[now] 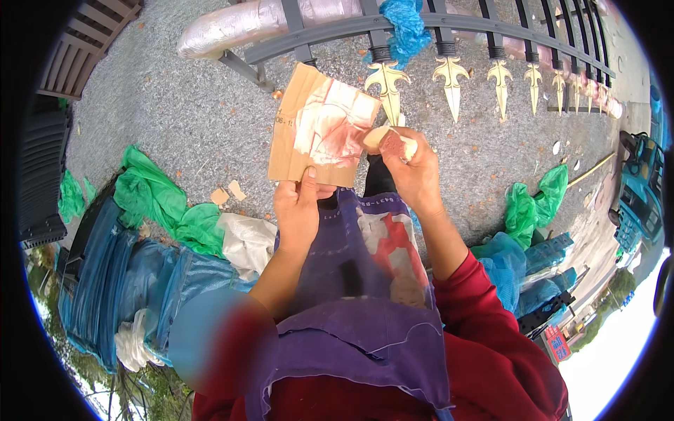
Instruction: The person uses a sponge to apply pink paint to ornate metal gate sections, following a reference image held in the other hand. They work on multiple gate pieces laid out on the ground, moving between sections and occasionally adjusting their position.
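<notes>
My left hand (298, 210) grips the lower edge of a piece of brown cardboard (326, 126), thumb on top. A wet-looking, pinkish copper smear covers much of the cardboard's face. Between the fingers of my right hand (418, 172) is a small pale yellow sponge (394, 145) with a reddish-brown patch, close to the cardboard's right edge. Just beyond it, a gold spearhead finial (388, 88) points toward me from a dark metal fence panel (316, 34). More gold finials (450, 81) run along the panel to the right.
Blue plastic-wrapped bundles (140, 281) and green plastic sheeting (151, 193) lie at left. More green plastic (533, 210) and blue wrapping (502, 266) are at right. A blue bag (406, 31) hangs on the panel. A blue vehicle (639, 186) stands far right.
</notes>
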